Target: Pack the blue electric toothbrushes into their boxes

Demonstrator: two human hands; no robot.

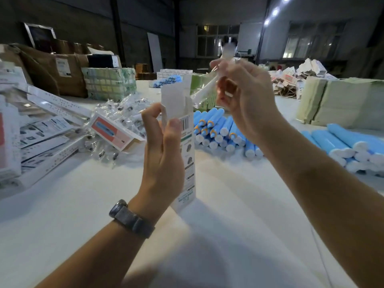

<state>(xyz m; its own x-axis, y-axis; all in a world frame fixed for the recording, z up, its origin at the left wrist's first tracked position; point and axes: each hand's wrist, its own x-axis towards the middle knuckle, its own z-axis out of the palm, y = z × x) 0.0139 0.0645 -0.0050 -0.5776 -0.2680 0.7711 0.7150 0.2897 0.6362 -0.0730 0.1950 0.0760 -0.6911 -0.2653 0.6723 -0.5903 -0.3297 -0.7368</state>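
Far left: flat white printed cartons [39,129] lie stacked on the white worktop [83,194], beside a loose heap of small clear crinkled plastic sachets [122,113]. Centre: the left hand [164,154], a dark watch [129,217] at its wrist, holds a tall, slim white cardboard box [188,150] upright, thumb curled against its near face and fingers [151,113] bent at the open top, where the tuck flap [172,100] stands up. Right of centre: the right hand [247,96] pinches a blurred white rod-shaped piece in clear film [205,90], tilted with its lower end just above the box mouth; what the piece is cannot be told. Beyond the hands and at the right edge, the smooth blue cylindrical toothbrush handles with white ends [218,129] lie piled on the worktop, a further pile [349,146] lying near right.

Judgement: the step is insertion. It is best done by keeping the box mouth square with the left fingers, holding the flap clear, and lining the piece up with the box's long axis before lowering; the slippery film may snag on the thin card edge.
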